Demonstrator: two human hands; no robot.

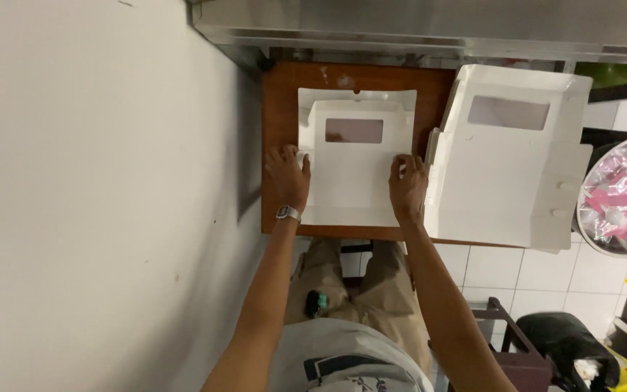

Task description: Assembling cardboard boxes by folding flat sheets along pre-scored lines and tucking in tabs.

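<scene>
Standing against a plain pale wall (74,181) on the far left, with a steel counter edge (429,25) running across the top. Looking down onto a small brown wooden table (281,101) set over white floor tiles (546,272). Pressing the left hand (287,178), a watch (288,213) on its wrist, flat on the left edge of a white cardboard box (353,170) lying unfolded in the middle of the table, its clear window facing up; fingers spread, not closed around anything. Resting the right hand (407,185) on the box's right edge, fingers curled at the flap; hard telling whether pinching it. Leaning just beside, a stack of flat white boxes (509,181) overhanging the table's right side. Sitting further right, a round bin (622,196) lined with clear plastic, holding pink scraps, and below it a black bag (564,348) on the floor.
</scene>
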